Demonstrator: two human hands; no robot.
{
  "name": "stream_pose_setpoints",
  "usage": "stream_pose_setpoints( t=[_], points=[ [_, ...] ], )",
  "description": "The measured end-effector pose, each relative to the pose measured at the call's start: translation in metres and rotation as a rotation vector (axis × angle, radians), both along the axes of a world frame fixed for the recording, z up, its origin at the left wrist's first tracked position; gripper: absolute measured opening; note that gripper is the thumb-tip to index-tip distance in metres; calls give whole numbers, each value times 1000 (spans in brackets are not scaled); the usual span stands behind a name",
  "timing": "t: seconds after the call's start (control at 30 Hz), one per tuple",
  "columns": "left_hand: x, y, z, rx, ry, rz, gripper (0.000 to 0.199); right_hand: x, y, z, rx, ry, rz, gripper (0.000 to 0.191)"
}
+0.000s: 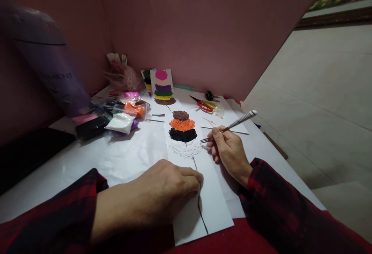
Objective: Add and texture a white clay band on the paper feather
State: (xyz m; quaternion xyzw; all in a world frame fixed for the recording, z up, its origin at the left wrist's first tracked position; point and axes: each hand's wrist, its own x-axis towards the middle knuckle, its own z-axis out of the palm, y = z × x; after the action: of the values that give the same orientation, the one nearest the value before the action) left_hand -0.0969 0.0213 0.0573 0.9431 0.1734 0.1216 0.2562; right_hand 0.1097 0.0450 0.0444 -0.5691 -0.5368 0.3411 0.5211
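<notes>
Where card [215, 215] is textured: four bands [183, 134] on, stem [199, 203] plain below.
Right hand [232, 151]: closed round fork [240, 118].
Left hand [159, 186]: fingers curled at stem, grip unclear.

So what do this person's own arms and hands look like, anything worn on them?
Both arms are in long sleeves of red and black plaid cloth that end around the wrists. The bare left hand and the bare right hand show no glove. No ring or watch can be made out on either.
</notes>
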Motion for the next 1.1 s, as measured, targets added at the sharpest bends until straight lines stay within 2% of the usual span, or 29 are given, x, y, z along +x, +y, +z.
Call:
stream_pose_setpoints(
  t=[0.43, 1.1],
  points=[
    [-1, 1, -6, 15, -2, -6, 24, 2, 0, -3, 4, -31, 100, 39],
    [0, 1, -3, -11, -13, -12, 27, 1, -1, -2, 51, -101, 154, 34]
  ],
)
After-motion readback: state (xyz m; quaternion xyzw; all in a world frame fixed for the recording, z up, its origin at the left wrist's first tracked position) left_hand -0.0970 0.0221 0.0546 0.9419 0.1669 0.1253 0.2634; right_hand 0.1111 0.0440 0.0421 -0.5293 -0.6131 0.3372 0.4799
